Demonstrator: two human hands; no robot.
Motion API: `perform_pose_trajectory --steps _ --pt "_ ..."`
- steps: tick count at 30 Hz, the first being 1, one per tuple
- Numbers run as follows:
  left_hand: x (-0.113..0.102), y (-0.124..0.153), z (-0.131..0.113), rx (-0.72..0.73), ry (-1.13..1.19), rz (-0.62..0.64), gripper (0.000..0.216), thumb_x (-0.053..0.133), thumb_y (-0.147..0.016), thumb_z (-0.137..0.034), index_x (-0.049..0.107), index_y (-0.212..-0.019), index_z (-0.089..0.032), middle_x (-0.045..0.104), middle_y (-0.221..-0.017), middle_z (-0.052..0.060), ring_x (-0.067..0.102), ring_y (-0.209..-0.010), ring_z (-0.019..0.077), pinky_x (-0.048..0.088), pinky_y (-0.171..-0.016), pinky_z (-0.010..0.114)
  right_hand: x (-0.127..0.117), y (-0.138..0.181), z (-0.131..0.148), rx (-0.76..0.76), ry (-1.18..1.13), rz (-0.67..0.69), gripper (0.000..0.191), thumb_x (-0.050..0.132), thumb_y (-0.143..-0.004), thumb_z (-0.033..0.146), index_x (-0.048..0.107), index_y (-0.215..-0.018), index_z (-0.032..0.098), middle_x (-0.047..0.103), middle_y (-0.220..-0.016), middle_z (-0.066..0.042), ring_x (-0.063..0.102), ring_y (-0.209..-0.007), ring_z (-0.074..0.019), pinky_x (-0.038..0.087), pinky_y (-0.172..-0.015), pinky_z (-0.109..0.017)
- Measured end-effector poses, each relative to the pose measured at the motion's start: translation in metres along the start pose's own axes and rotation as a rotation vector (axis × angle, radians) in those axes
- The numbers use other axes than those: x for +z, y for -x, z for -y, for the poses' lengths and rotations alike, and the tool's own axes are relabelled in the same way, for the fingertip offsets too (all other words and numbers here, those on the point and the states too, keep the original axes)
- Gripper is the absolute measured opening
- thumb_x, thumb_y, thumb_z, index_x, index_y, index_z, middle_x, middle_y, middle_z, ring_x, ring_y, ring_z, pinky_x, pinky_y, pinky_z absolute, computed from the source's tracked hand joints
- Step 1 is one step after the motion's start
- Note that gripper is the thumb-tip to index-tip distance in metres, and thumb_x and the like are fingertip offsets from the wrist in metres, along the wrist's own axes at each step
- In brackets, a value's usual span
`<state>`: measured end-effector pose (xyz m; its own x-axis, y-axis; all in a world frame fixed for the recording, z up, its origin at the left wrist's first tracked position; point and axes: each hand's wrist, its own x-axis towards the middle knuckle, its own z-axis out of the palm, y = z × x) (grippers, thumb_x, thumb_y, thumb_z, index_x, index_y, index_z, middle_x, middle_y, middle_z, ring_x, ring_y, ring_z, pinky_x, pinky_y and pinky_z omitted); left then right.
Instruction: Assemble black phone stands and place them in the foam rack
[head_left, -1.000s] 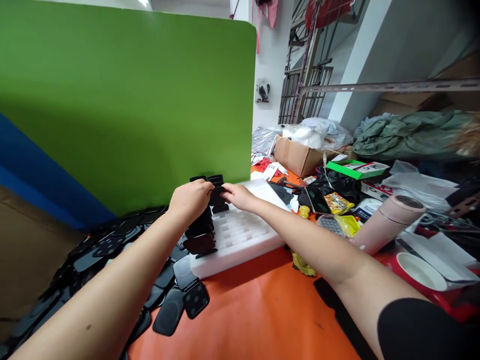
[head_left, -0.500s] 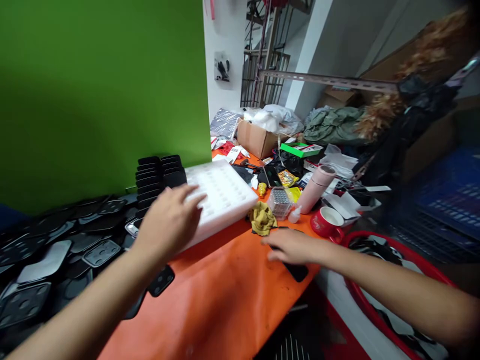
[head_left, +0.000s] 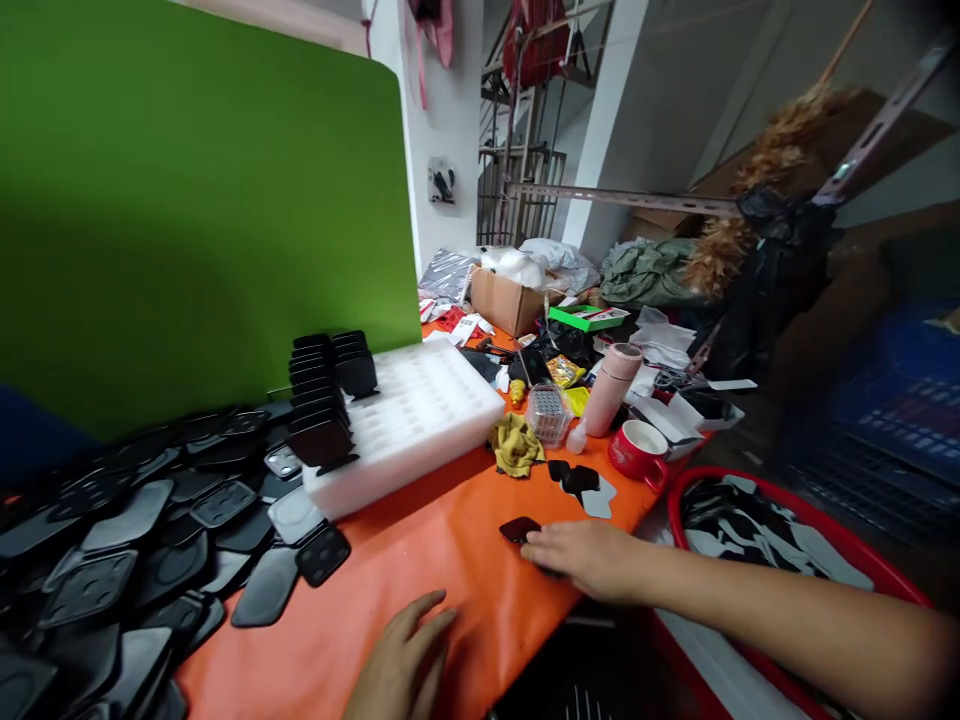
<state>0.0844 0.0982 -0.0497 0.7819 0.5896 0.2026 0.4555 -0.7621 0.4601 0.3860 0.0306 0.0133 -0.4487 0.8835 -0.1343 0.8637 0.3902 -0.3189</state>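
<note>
My right hand lies with its fingers stretched flat over a thin dark piece near the table's front edge. The piece's left corner shows beyond the fingertips; the hand covers much of it. My left hand is low in the middle, just above the orange table, fingers apart and holding nothing. Beyond it is a white foam block with rows of slots. Thin dark plates stand in two rows at its left end. More thin black and pale pieces lie behind my right hand.
Black rounded plates are heaped at left, before a green panel. A yellow cloth, a clear box, a pink bottle and a red mug stand behind. A red basin of black and white pieces is at right.
My left hand has drawn back from over the foam block to the table's near side. My right hand has come nearer, and a dark piece now shows at its fingertips. The view has tilted up.
</note>
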Motion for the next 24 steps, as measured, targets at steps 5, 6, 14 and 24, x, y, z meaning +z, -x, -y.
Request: perform_pose_trajectory --steps 5,6,14,24 --pt "0.007 -0.004 0.019 -0.193 0.008 -0.124 0.03 0.042 -0.085 -0.024 0.057 -0.111 -0.026 0.055 -0.119 0.007 0.054 -0.107 0.0207 0.048 -0.087 0.035 -0.105 -0.105 0.015 -0.079 -0.214 -0.346 0.023 0.045 -0.086 0.027 0.061 -0.102 0.022 0.065 -0.096 -0.002 0.058 -0.089 -0.0152 0.041 -0.079 -0.025" --pt "0.01 -0.007 0.021 -0.214 0.005 -0.142 0.03 0.042 -0.085 -0.024 0.057 -0.111 -0.025 0.056 -0.118 0.007 0.054 -0.106 0.0209 0.048 -0.087 0.036 -0.126 -0.133 0.016 -0.115 -0.242 -0.416 0.022 0.046 -0.085 0.027 0.061 -0.101 0.021 0.065 -0.097 -0.002 0.058 -0.09 -0.0149 0.04 -0.079 -0.024" --pt "0.035 -0.012 0.037 -0.137 -0.035 -0.238 0.024 0.047 -0.082 -0.021 0.062 -0.1 -0.023 0.063 -0.1 0.007 0.059 -0.093 0.0192 0.05 -0.082 0.032 -0.197 -0.311 0.014 -0.114 -0.152 -0.259 0.022 0.055 -0.079 0.026 0.061 -0.098 0.016 0.065 -0.084 -0.001 0.057 -0.073 -0.0128 0.039 -0.063 -0.02" --pt "0.06 -0.011 0.053 -0.142 -0.02 -0.345 0.02 0.049 -0.078 -0.021 0.062 -0.093 -0.023 0.062 -0.093 0.007 0.059 -0.085 0.0208 0.05 -0.074 0.033 -0.165 -0.362 -0.004 -0.135 -0.085 -0.048 0.018 0.062 -0.073 0.027 0.063 -0.089 0.018 0.065 -0.083 -0.002 0.056 -0.065 -0.0125 0.037 -0.056 -0.019"
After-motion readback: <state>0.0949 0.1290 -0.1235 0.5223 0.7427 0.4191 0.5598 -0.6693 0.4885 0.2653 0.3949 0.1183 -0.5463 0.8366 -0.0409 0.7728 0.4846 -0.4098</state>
